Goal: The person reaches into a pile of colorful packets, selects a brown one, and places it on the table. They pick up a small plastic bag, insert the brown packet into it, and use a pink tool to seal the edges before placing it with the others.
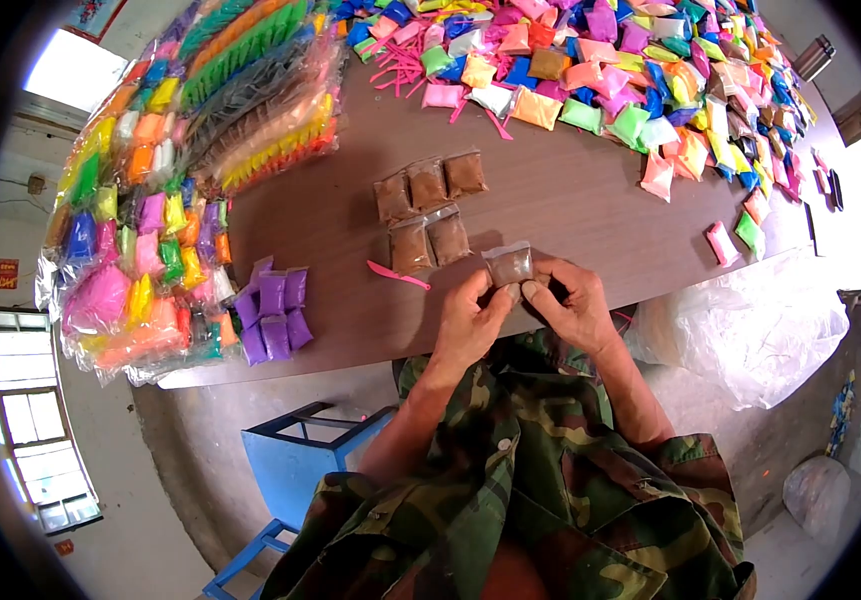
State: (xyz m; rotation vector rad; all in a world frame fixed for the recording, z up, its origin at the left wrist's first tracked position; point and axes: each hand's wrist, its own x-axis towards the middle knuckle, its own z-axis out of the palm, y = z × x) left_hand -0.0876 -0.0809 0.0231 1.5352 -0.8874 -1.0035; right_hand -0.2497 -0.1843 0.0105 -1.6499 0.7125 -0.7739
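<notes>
Between my two hands, near the table's front edge, is a small clear packet of brown clay (510, 264). My left hand (472, 318) pinches its lower left side with thumb and fingers. On the other side, my right hand (572, 302) grips the lower right corner, the two thumbs almost meeting. Just beyond lie several similar brown packets (428, 184) in two rows. A pink plastic knife (397, 275) rests left of my hands. Further left sits a small pile of purple packets (272, 308).
A big heap of mixed coloured packets (590, 70) covers the back right of the brown table (340, 230). Bagged coloured packets (150, 240) are stacked at the left. Clear plastic bags (750, 325) hang by the right front edge. A blue stool (295, 465) stands below left.
</notes>
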